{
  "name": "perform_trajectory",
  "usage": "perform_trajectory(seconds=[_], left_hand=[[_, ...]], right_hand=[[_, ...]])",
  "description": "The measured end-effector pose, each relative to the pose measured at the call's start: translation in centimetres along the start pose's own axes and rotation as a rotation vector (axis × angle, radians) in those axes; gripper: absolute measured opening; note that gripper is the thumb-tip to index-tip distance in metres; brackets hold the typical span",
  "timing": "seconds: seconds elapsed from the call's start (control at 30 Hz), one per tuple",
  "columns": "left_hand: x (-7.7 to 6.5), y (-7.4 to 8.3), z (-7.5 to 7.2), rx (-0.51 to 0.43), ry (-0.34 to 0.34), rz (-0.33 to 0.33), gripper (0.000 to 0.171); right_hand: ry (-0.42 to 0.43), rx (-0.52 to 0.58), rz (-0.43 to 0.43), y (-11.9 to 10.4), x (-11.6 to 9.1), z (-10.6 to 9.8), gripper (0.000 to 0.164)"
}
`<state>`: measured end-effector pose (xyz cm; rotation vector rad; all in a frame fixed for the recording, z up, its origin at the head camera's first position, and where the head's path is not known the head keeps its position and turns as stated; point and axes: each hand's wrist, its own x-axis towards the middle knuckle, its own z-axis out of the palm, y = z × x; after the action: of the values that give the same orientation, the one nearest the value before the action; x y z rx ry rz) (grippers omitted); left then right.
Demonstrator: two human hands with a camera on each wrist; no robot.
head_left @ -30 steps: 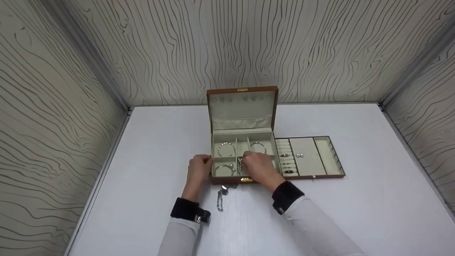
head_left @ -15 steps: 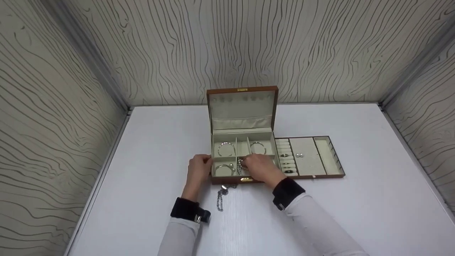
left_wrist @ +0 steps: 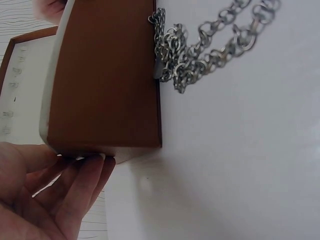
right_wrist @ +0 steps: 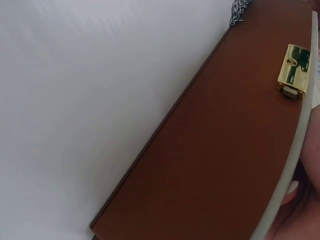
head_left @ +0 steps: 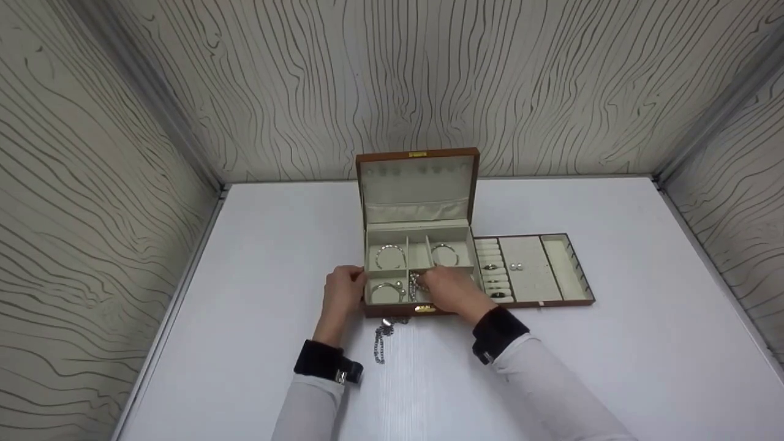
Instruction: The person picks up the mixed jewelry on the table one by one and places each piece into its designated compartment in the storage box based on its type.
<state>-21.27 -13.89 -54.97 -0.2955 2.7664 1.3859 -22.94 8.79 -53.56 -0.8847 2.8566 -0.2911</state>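
An open brown jewelry box (head_left: 392,310) with cream compartments stands on the table. My left hand (head_left: 344,293) touches its left outer wall; the left wrist view shows bent fingers (left_wrist: 87,182) against that side near the rim. My right hand (head_left: 452,288) reaches over the front edge into the wide front compartment, fingers curled at a silver chain (head_left: 413,289). Its fingertips are mostly hidden, but they seem to pinch the chain. Bracelets lie in the back left (head_left: 390,257), back right and front left compartments. Another silver chain (head_left: 380,344) lies on the table before the box.
A pulled-out drawer (head_left: 558,302) extends to the right, with rings (head_left: 498,296) in rolls and two pearl-like studs (head_left: 516,267). The raised lid (head_left: 419,184) stands behind the compartments. A gold latch (right_wrist: 295,71) sticks out at the front. Patterned walls (head_left: 404,86) enclose the table (head_left: 275,245).
My right hand has lowered slightly toward the front compartment and shifted a little right. The chain there now reaches up to its fingertips. My left hand has stayed put.
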Motion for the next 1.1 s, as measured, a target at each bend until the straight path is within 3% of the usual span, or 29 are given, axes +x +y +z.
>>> perform_trajectory(seconds=[0.13,0.33,0.77,0.93,1.1], left_hand=[[0.0,0.0,0.0,-0.009,0.0,-0.003,0.02],[0.2,0.1,0.0,-0.022,-0.012,-0.022,0.022],[0.0,0.1,0.0,-0.019,0.001,-0.013,0.021],[0.0,0.1,0.0,-0.003,0.01,0.005,0.019],[0.0,0.1,0.0,-0.012,0.002,-0.005,0.02]], right_hand=[[0.016,0.138,-0.001,0.4,-0.5,-0.4,0.013],[0.055,0.277,0.058,1.1,-1.5,-1.7,0.031],[0.178,0.348,0.115,4.1,-6.4,-3.8,0.025],[0.211,0.361,0.191,6.1,-8.7,-4.5,0.028],[0.283,0.327,0.285,9.5,-11.2,-4.9,0.036]])
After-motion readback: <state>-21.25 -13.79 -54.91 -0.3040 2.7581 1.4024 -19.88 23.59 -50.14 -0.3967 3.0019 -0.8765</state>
